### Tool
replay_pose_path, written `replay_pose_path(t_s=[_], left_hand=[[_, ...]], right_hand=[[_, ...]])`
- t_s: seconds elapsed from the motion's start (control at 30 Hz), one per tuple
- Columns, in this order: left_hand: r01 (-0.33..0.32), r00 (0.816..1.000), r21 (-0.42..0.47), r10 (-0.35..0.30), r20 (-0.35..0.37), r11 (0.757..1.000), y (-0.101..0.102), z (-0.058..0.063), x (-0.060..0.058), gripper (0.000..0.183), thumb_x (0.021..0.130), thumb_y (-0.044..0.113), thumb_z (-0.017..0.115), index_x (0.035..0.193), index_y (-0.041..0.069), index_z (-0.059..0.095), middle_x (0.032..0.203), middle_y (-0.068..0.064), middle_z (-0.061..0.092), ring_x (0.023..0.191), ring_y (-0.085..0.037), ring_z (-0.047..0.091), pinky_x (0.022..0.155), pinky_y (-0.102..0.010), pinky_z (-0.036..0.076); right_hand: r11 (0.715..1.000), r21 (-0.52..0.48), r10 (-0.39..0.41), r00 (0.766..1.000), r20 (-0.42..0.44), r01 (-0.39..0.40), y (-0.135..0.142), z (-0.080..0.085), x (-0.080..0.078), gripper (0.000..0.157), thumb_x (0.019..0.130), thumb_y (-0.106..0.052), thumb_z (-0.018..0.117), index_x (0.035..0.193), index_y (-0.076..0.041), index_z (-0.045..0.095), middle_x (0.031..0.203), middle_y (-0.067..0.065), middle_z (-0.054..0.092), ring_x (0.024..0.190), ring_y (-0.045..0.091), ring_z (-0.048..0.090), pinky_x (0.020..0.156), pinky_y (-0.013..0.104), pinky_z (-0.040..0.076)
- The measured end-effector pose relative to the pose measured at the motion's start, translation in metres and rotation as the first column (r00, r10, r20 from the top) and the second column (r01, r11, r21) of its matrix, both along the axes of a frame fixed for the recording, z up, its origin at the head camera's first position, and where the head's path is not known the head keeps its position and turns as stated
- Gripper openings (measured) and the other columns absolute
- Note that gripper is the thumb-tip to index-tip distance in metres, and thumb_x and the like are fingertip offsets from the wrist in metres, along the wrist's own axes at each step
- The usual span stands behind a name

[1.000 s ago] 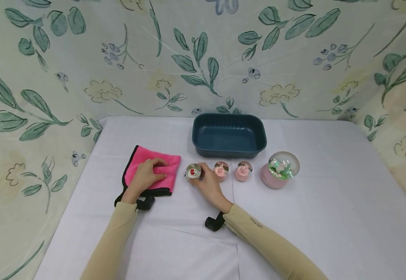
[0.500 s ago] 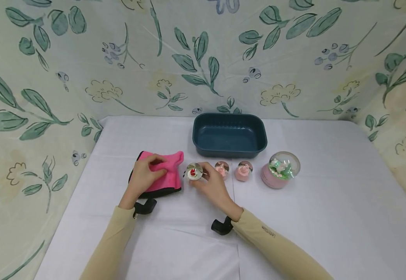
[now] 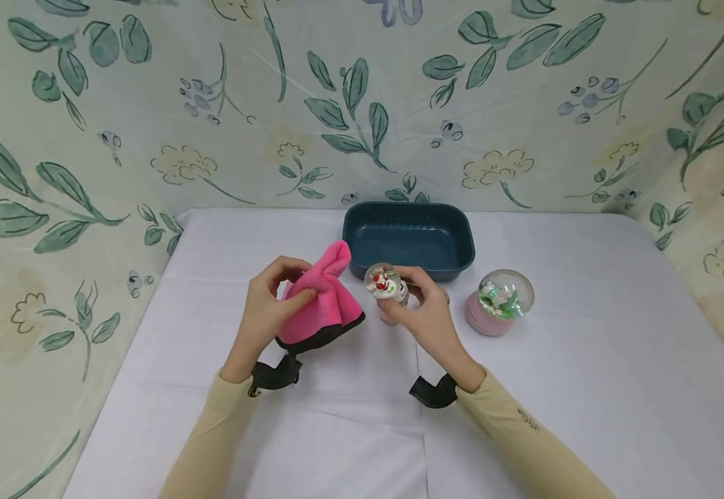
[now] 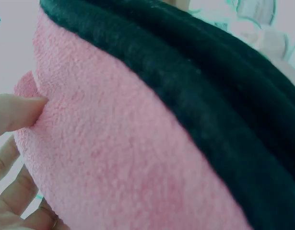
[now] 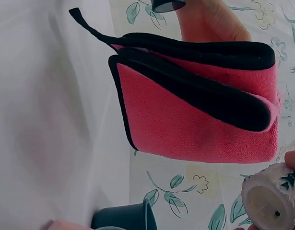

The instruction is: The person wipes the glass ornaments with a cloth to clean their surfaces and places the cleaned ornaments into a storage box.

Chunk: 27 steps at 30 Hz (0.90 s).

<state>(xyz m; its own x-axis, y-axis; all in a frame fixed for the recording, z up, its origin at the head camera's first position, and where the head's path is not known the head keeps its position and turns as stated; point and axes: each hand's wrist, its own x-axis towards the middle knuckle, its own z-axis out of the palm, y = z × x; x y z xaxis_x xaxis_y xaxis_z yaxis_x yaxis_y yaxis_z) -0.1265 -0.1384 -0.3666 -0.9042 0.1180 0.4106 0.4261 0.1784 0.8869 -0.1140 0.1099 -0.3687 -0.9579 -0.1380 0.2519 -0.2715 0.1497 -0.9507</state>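
Note:
In the head view my left hand (image 3: 274, 305) pinches a folded pink cloth (image 3: 331, 308) with black edging, raised over the white table. The thumb presses its near face in the left wrist view. My right hand (image 3: 427, 319) grips a small snow globe (image 3: 382, 281) with a red and white figure inside, just right of the cloth and apart from it. The right wrist view catches the white globe's underside (image 5: 267, 203). Below it, part of a small pink snow globe (image 3: 389, 319) shows; the right hand mostly hides another behind it.
A dark blue rectangular basin (image 3: 408, 242) stands at the back of the white-covered table (image 3: 587, 333). Right of my right hand sits a larger snow globe (image 3: 498, 305) with a pink base and white flowers. A floral curtain (image 3: 243, 104) hangs behind the table.
My left hand has lifted the cloth off the table and moved it right, so it now bunches upward. My right hand has raised the small snow globe and carried it right, covering the pink globes.

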Motion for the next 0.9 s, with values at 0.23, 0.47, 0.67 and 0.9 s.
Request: replay_pose_path(t_s=[0.23,0.47,0.67,0.9], left_hand=[[0.07,0.987,0.026,-0.065,-0.149,0.997,0.02,0.008,0.007,0.039,0.078,-0.009,0.071,0.114,0.0,0.062,0.107,-0.008,0.063,0.09,-0.021,0.057,0.083,-0.029,0.048],[0.097,0.971,0.024,-0.089,-0.221,0.995,0.034,0.014,0.011,0.04,0.077,-0.009,0.072,0.115,0.001,0.062,0.109,-0.009,0.064,0.092,-0.022,0.057,0.082,-0.029,0.049],[0.106,0.964,0.015,-0.099,-0.245,0.994,0.043,0.014,0.012,0.041,0.077,-0.009,0.073,0.115,0.001,0.064,0.11,-0.01,0.064,0.093,-0.021,0.056,0.082,-0.031,0.049],[0.127,0.963,0.009,-0.121,-0.241,0.992,0.05,0.014,0.014,0.043,0.078,-0.007,0.074,0.118,0.001,0.063,0.114,-0.008,0.061,0.101,-0.021,0.055,0.083,-0.035,0.051]], right_hand=[[0.999,-0.019,0.034,0.998,-0.045,-0.034,0.018,0.005,0.0,0.045,0.081,0.005,0.07,0.123,0.003,0.055,0.116,0.011,0.052,0.1,0.023,0.05,0.075,0.02,0.05],[0.997,-0.013,0.073,0.997,-0.033,-0.074,0.025,0.008,0.001,0.049,0.081,0.004,0.07,0.127,0.001,0.054,0.124,0.01,0.05,0.109,0.025,0.048,0.084,0.022,0.05],[0.996,-0.008,0.084,0.995,-0.052,-0.084,0.025,0.01,0.004,0.052,0.076,0.009,0.072,0.121,0.002,0.048,0.123,0.013,0.052,0.107,0.026,0.05,0.081,0.024,0.052],[0.998,0.011,0.066,0.988,-0.136,-0.065,0.025,0.011,0.005,0.053,0.072,0.014,0.073,0.119,0.004,0.05,0.121,0.015,0.054,0.106,0.025,0.052,0.082,0.025,0.051]])
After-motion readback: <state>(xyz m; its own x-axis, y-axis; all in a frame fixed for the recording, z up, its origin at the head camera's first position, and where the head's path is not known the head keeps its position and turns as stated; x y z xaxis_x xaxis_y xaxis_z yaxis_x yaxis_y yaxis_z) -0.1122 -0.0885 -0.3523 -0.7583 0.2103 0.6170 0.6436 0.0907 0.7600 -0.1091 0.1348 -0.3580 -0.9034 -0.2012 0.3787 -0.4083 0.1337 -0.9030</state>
